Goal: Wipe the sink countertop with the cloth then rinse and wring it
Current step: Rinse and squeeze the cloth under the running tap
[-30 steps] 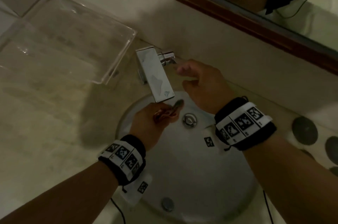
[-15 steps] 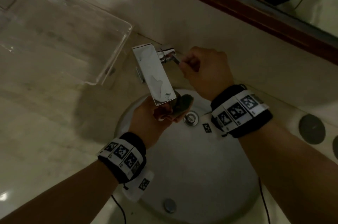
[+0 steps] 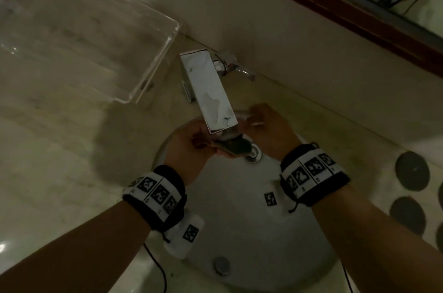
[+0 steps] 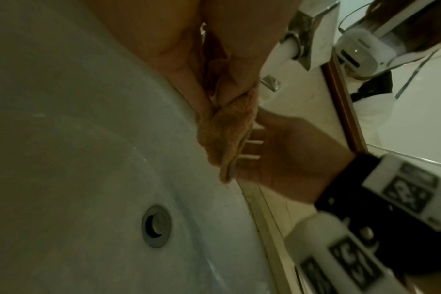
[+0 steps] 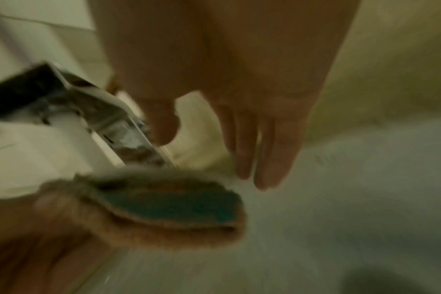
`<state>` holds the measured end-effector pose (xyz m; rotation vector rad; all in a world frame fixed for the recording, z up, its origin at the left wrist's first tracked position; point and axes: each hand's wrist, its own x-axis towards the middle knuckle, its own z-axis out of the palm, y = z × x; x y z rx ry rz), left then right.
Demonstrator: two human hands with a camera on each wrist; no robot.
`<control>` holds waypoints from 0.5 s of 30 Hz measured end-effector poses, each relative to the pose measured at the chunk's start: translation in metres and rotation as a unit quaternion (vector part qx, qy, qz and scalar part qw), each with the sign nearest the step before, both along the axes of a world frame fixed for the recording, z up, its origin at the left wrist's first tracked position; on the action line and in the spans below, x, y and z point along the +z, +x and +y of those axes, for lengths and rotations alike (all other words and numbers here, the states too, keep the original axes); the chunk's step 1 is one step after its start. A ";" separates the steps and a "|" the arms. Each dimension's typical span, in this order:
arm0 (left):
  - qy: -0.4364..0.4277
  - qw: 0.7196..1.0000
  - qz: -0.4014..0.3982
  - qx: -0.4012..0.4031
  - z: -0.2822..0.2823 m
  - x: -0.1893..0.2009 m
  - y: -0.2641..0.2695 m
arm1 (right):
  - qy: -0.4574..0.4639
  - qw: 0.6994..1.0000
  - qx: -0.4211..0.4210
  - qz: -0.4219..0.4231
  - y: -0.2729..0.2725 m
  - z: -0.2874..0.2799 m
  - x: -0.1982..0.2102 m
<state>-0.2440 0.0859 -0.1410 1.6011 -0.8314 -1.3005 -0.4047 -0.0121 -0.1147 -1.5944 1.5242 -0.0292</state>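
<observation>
Cloth (image 3: pixel 233 145), tan with a dark teal face, folded: gripped in the curled fingers of the left hand (image 3: pixel 194 146) and held under the outlet end of the chrome faucet (image 3: pixel 208 91), above the white sink basin (image 3: pixel 239 232) and its drain (image 3: pixel 253 155). Right hand (image 3: pixel 268 129): seen just beyond the cloth's free end, fingers extended and loosely together, nothing grasped; contact with the cloth cannot be determined. Clear acrylic tray (image 3: pixel 153 62): located on the countertop (image 3: pixel 48 161) beyond and outward of the left hand.
</observation>
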 end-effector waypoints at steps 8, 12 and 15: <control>0.027 0.992 0.118 0.035 -0.001 -0.010 0.001 | 0.125 0.983 -0.043 -0.129 -0.005 0.020 -0.016; 0.073 0.975 0.200 0.057 -0.006 0.003 -0.002 | 0.060 0.986 -0.058 -0.147 -0.005 0.020 -0.021; 0.109 0.962 0.240 0.074 -0.010 0.004 -0.003 | 0.009 0.981 -0.062 -0.184 0.001 0.021 -0.018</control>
